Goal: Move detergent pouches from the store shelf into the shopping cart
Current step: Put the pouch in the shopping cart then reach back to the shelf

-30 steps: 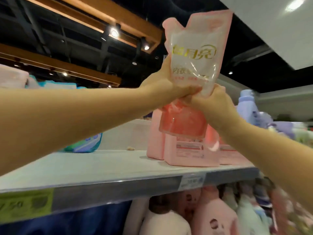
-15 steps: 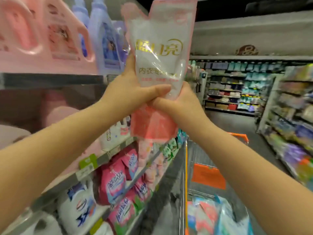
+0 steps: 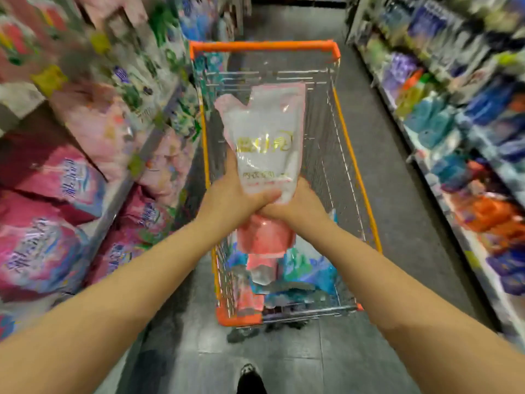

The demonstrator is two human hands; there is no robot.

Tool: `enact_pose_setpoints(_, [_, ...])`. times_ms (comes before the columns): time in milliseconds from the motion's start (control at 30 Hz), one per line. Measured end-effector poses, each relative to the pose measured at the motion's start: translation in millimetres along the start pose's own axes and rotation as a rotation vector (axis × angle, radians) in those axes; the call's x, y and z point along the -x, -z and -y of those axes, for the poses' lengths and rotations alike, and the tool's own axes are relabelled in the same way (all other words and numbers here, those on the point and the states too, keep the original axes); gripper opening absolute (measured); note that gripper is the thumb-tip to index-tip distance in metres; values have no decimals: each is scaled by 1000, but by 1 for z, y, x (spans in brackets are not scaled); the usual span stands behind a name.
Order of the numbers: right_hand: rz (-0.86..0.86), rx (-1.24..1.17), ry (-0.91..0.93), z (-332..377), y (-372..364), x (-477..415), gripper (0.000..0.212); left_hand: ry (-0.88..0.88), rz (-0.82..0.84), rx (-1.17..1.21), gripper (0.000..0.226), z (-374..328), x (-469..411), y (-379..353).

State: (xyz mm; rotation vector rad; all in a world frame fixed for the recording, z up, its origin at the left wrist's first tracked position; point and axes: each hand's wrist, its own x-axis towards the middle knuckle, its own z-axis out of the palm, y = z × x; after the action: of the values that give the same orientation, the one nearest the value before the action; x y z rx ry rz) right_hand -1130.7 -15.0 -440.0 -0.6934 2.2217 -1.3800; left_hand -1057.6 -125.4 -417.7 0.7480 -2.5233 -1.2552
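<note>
Two hands on one pink-and-white detergent pouch, held upright above the shopping cart basket. Both the left hand and right hand curl round its waist, squeezing, probably because the soft liquid-filled bag would sag otherwise. Other pouches lie below at the near end; release looks next

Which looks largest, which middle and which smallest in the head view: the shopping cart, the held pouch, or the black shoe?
1. shopping cart
2. pouch, nearer the camera, yet clearly smaller
3. black shoe, partly cut off by the bottom edge
</note>
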Motion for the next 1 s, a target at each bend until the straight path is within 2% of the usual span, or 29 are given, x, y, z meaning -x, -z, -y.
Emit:
enact_pose_setpoints(100, [-29, -111, -169, -67, -7, -23, 51, 100, 115, -12, 88, 33, -30, -53])
enact_pose_setpoints(233, [-51, -182, -375, -140, -7, -39, 67, 190, 274, -53, 75, 64, -54, -111])
enact_pose_setpoints(333, [-88, -186, -538, -174, -2, -47, 71, 247, 371, -51, 73, 80, -73, -151])
enact_pose_setpoints(400, [-120, -192, -594, -196, 0, -50, 85, 302, 423, -68, 70, 87, -79, -173])
enact_pose_setpoints(433, [-124, -194, -624, -208, -1, -51, 83, 321, 446, -78, 67, 92, -81, -183])
enact_pose_setpoints(500, [-124, -195, -690, -222, 0, -47, 65, 347, 492, -95, 58, 100, -80, -203])
enact_pose_setpoints(667, [-195, -132, -739, -264, 7, -36, 46, 322, 440, -199, 48, 104, -70, -243])
enact_pose_setpoints(733, [-207, -137, -770, -276, 8, -35, 57, 316, 449, -290, 48, 101, -70, -254])
enact_pose_setpoints(833, [-215, -162, -808, -280, 9, -38, 58, 342, 472, -364, 48, 102, -73, -263])
enact_pose_setpoints(933, [-186, -98, -838, -274, 13, -44, 75, 337, 468, -377, 49, 103, -75, -263])
enact_pose_setpoints(1000, [-142, -8, -821, -266, 18, -48, 77, 322, 458, -367, 47, 101, -76, -262])
